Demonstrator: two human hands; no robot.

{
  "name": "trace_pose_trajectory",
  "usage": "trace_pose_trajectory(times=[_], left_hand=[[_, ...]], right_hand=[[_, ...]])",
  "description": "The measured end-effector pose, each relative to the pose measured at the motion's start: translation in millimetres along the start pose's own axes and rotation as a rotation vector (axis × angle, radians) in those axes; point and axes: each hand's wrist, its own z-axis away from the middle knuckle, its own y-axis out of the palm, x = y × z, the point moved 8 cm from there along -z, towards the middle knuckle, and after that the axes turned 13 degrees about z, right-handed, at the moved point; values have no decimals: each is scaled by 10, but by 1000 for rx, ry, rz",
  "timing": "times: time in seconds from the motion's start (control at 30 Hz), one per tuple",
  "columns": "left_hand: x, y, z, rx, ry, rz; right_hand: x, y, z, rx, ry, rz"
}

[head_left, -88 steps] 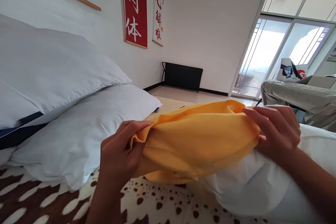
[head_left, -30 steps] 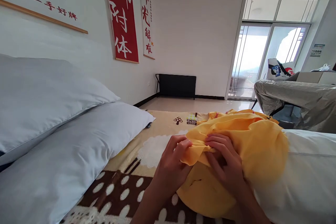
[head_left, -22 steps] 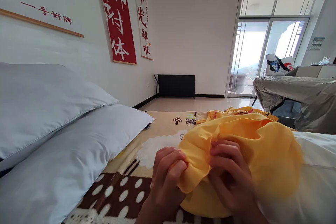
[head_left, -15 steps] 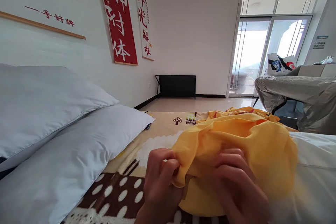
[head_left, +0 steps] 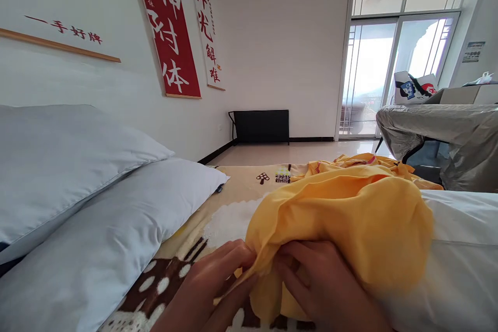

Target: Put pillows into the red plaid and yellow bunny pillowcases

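A bunched yellow cloth lies over the bed at the lower centre and right, raised in a rounded fold. My left hand pinches its near left edge between thumb and fingers. Close beside it, my right hand has its fingertips closed on the same cloth, just under the fold. Beneath both hands part of the cloth hangs down onto the patterned blanket. A white quilt or sheet lies to the right of the cloth.
Two pale pillows overlap on the left. A black folded panel stands against the far wall. At the right is a covered table with boxes on it. Scrolls hang on the left wall.
My right hand has moved left, close to my left hand, and its fingertips now pinch the cloth. My left hand has shifted slightly left and lower. The view has tilted a little.
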Motion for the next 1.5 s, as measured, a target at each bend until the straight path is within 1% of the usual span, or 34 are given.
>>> trace_pose_trajectory(times=[0.07, 0.1, 0.13, 0.17, 0.23, 0.27, 0.3, 0.33, 0.37, 0.4, 0.43, 0.47, 0.53, 0.57, 0.63, 0.7, 0.87, 0.97, 1.03, 1.17, 1.27, 1.37, 1.5], left_hand=[[26, -113, 86, -226, -32, 20], [34, -127, 101, -285, -54, 47], [35, -93, 78, -273, -70, 96], [21, -22, 22, -199, -68, 172], [-32, 134, -114, 17, -25, 373], [-43, 178, -171, 102, -4, 487], [-25, 177, -220, 135, 9, 595], [33, 132, -264, 105, 6, 676], [126, 66, -295, 36, -14, 711], [228, 10, -310, -29, -49, 694], [323, -14, -311, -56, -99, 638], [399, -11, -305, -45, -154, 561], [465, 56, -282, 64, -229, 412], [459, 92, -273, 115, -238, 363], [407, 145, -275, 153, -217, 301], [347, 217, -299, 145, -181, 269], [226, 407, -358, 29, -45, 278], [166, 404, -363, -23, 22, 293], [151, 362, -365, -30, 23, 334], [166, 313, -378, 0, -39, 458], [180, 332, -381, 40, -67, 525], [173, 324, -367, 60, -35, 558], [198, 218, -344, 15, -8, 558]], right_hand=[[-19, -17, 0, 35, 47, -73], [-24, -20, 5, 55, 68, -94], [-19, -23, 9, 71, 77, -106], [-6, -26, 13, 83, 74, -116], [27, -35, 15, 83, 45, -138], [38, -41, 15, 75, 31, -152], [36, -44, 13, 65, 25, -167], [24, -46, 12, 53, 27, -181], [3, -48, 9, 39, 34, -195], [-21, -52, 5, 22, 40, -212], [-47, -58, -1, 1, 45, -234], [-73, -70, -8, -26, 48, -258], [-120, -106, -27, -96, 51, -307], [-140, -124, -36, -131, 52, -326], [-167, -144, -53, -186, 50, -344], [-177, -152, -58, -228, 39, -330], [-204, -200, -19, -315, 20, -253], [-207, -219, -8, -296, 13, -231], [-194, -218, -10, -270, 1, -195], [-161, -181, -19, -213, -45, -158], [-150, -166, -9, -175, -74, -176], [-134, -166, 10, -98, -90, -192], [-70, -209, 39, -28, -155, -174]])
